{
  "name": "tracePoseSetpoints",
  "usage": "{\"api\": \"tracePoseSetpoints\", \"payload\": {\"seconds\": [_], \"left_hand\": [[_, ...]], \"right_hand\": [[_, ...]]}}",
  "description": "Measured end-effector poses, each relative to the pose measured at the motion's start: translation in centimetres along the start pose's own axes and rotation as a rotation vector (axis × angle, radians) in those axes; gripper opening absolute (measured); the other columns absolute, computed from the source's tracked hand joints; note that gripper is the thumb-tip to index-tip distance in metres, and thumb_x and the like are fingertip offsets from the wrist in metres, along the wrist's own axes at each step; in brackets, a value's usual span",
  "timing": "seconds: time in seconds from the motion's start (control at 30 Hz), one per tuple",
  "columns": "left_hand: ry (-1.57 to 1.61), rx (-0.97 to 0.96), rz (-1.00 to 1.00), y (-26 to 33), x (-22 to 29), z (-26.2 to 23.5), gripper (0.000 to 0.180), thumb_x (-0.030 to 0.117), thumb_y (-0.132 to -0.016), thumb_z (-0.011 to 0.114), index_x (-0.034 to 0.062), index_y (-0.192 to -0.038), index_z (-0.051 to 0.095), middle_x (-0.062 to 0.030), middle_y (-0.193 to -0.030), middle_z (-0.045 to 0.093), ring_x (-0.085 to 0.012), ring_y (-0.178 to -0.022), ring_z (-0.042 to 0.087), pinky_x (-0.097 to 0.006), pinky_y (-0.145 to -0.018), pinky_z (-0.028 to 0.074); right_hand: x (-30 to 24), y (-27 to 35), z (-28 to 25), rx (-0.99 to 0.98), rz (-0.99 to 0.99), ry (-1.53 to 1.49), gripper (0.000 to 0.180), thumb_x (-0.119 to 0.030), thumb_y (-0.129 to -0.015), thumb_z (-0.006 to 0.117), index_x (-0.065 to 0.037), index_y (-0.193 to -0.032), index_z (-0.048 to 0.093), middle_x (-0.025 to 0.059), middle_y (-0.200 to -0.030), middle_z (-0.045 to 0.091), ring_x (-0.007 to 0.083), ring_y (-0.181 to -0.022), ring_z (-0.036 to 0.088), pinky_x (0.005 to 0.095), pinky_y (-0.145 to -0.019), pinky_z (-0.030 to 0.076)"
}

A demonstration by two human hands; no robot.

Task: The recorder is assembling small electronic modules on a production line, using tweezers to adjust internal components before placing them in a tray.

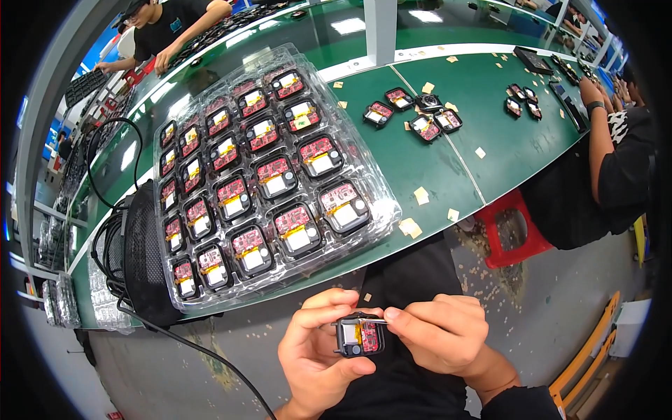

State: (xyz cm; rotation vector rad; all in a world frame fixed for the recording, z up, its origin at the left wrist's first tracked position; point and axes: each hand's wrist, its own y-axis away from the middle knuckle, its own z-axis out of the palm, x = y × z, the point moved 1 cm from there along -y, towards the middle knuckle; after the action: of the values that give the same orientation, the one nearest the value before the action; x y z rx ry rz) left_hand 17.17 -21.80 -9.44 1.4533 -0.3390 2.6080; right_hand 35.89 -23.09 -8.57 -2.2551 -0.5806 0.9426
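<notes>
- Small black module [359,335] with a red circuit board, lower centre of frame: cupped in the left hand [318,350], fingers curled round its casing, open face up so the board stays in view.
- Right hand [441,334], lower centre-right: fingers pinched narrow on thin tweezers [358,321] laid across the module's top edge.
- Clear blister tray [381,210], centre-left on the green tabletop [504,133]: like modules, one per pocket, kept apart.
- Loose modules [413,112], upper centre: grouped aside.
- Paper scraps [421,196]: scattered on the tabletop.
- Neighbouring person's arm [600,133], right edge.
</notes>
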Motion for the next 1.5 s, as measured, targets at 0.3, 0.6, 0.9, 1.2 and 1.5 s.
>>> {"api": "tracePoseSetpoints", "payload": {"seconds": [0.3, 0.6, 0.9, 1.2, 1.5], "left_hand": [[-0.075, 0.0, -0.007, 0.2, -0.3, -0.4, 0.067, 0.01, -0.077, 0.092, -0.0039, -0.132, 0.056, -0.0225, -0.143, 0.05, -0.0317, -0.124, 0.063, -0.044, -0.108, 0.052], [-0.086, -0.048, 0.014, 0.1, -0.2, -0.2, 0.066, 0.008, -0.077, 0.092, -0.0039, -0.132, 0.057, -0.0227, -0.145, 0.048, -0.0304, -0.124, 0.063, -0.041, -0.103, 0.055], [-0.219, -0.049, 0.039, 0.2, 0.1, -0.6, 0.068, 0.009, -0.076, 0.093, -0.0047, -0.132, 0.057, -0.0222, -0.142, 0.05, -0.0292, -0.128, 0.059, -0.042, -0.104, 0.054], [-0.191, 0.032, 0.02, 0.9, -0.3, -0.9, 0.068, 0.015, -0.077, 0.093, -0.005, -0.131, 0.058, -0.0195, -0.142, 0.051, -0.0267, -0.129, 0.058, -0.038, -0.104, 0.053], [-0.186, 0.044, 0.022, 1.0, -0.2, -0.6, 0.066, 0.016, -0.078, 0.092, -0.0064, -0.131, 0.058, -0.0204, -0.141, 0.051, -0.0287, -0.127, 0.06, -0.043, -0.104, 0.056]], "right_hand": [[0.2, -0.4, -0.2, -0.043, 0.089, -0.074, 0.035, 0.0, -0.071, 0.081, -0.006, -0.106, 0.079, 0.0008, -0.08, 0.067, 0.0123, -0.055, 0.057, 0.0261, -0.047, 0.045], [0.2, -0.4, -0.6, -0.067, 0.111, -0.096, 0.036, 0.0, -0.07, 0.081, -0.006, -0.106, 0.079, 0.0005, -0.08, 0.067, 0.0125, -0.055, 0.057, 0.0264, -0.047, 0.044], [0.3, -0.4, -0.6, -0.104, -0.045, 0.12, 0.033, -0.009, -0.07, 0.075, -0.008, -0.103, 0.08, -0.0022, -0.079, 0.064, 0.0098, -0.052, 0.048, 0.0239, -0.045, 0.038], [0.5, 0.5, 0.8, -0.047, -0.055, 0.115, 0.034, -0.01, -0.072, 0.075, -0.01, -0.105, 0.08, -0.0025, -0.08, 0.064, 0.0088, -0.052, 0.047, 0.0237, -0.045, 0.035], [0.2, 0.9, 0.5, -0.021, -0.102, 0.134, 0.031, -0.009, -0.072, 0.075, -0.007, -0.103, 0.08, -0.0024, -0.075, 0.063, 0.0083, -0.049, 0.044, 0.0238, -0.044, 0.032]]}}
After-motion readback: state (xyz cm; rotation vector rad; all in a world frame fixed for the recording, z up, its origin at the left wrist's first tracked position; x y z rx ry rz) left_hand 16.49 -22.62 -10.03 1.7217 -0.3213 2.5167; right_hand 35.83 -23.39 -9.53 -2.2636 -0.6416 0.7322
